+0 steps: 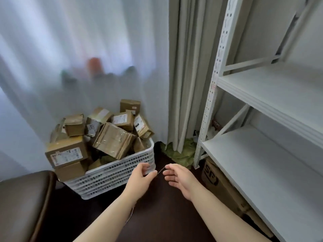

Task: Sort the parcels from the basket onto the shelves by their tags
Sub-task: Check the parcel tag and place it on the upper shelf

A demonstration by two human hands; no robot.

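A white slatted plastic basket stands on the dark floor in the corner, heaped with several brown cardboard parcels that carry white tags. A large tagged parcel leans over the basket's left rim. My left hand hovers just in front of the basket's right corner with its fingers curled. My right hand is beside it, fingers loosely bent. A thin strand stretches between the fingertips of both hands, and each hand pinches one end. Neither hand touches a parcel. White metal shelves rise at the right.
A brown box marked SF lies under the lowest shelf board. Crumpled green material lies at the foot of the beige curtain. A brown padded seat fills the lower left. Sheer white curtains hang behind the basket.
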